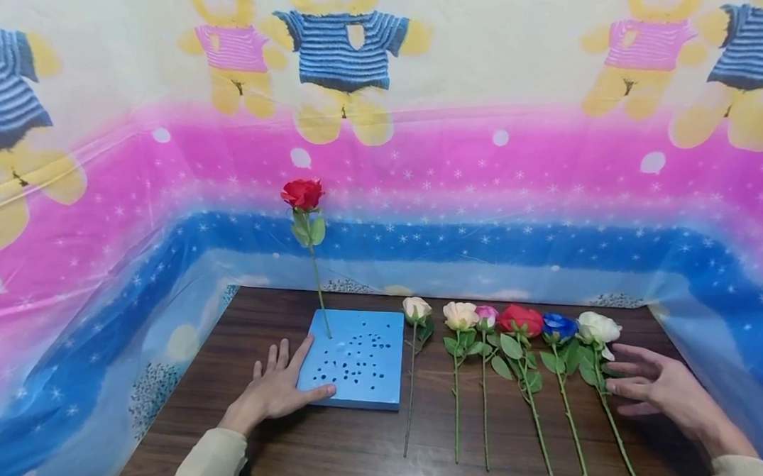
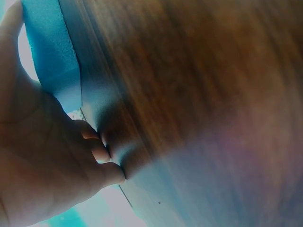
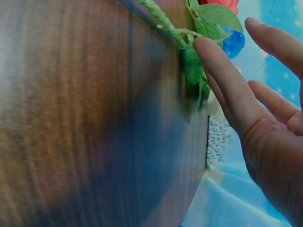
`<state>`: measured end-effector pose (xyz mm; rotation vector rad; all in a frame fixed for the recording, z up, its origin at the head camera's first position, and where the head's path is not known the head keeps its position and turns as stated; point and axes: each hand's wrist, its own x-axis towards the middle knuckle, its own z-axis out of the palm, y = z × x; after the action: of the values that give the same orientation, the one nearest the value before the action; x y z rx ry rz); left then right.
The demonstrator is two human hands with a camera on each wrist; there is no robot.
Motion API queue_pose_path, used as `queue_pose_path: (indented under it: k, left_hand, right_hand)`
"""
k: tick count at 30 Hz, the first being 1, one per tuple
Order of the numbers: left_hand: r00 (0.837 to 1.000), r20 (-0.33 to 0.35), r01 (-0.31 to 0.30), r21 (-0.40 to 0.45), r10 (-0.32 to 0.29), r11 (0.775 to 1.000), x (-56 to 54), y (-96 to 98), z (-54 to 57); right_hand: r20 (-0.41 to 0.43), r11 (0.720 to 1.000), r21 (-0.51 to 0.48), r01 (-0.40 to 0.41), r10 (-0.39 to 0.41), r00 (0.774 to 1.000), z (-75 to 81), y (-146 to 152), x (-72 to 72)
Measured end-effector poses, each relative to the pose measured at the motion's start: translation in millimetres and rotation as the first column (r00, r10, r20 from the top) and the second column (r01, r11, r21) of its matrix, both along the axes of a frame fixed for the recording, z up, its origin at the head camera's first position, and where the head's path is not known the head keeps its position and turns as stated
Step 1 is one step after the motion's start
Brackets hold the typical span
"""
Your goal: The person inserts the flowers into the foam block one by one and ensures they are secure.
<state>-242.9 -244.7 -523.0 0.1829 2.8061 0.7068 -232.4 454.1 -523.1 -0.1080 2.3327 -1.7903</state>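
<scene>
My left hand (image 1: 275,387) rests at the left edge of a blue foam block (image 1: 385,366) dotted with holes, thumb on its front corner and fingers spread along its side. A red rose (image 1: 302,193) stands in the block, its stem leaning slightly left. At the right, my right hand (image 1: 675,393) is held with fingers extended beside the white rose (image 1: 598,327), fingertips right at its leaves and upper stem. The right wrist view shows those fingers next to a green stem (image 3: 163,21), with nothing gripped.
More roses lie in a row right of the block: a cream one (image 1: 417,310), a peach one (image 1: 460,316), a pink one (image 1: 487,316), a red one (image 1: 521,320) and a blue one (image 1: 559,327). A patterned cloth (image 1: 448,170) hangs behind the dark wooden table (image 1: 353,450).
</scene>
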Motion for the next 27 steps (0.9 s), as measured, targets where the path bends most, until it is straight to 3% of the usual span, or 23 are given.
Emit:
queue_pose_path:
  k: [6, 13, 22, 27]
  left_hand:
    - [1.000, 0.002, 0.000, 0.004, 0.000, 1.000, 0.5, -0.3, -0.1]
    - [1.000, 0.002, 0.000, 0.002, 0.000, 1.000, 0.8, -0.2, 0.1]
    - [1.000, -0.003, 0.005, -0.005, -0.005, 1.000, -1.0, -0.5, 0.7]
    - [1.000, -0.005, 0.005, -0.010, -0.005, 1.000, -1.2, -0.5, 0.6]
  right_hand:
    - [0.045, 0.999, 0.041, -0.022, 0.021, 0.999, -9.4, 0, 4.7]
    - [0.073, 0.998, 0.063, 0.024, -0.029, 0.997, -15.7, -2, 9.8]
    - [0.083, 0.997, 0.074, 0.035, -0.041, 0.996, -19.6, -6, 17.0]
    - [0.127, 0.992, 0.127, 0.026, -0.042, 0.991, -19.9, -9, 15.8]
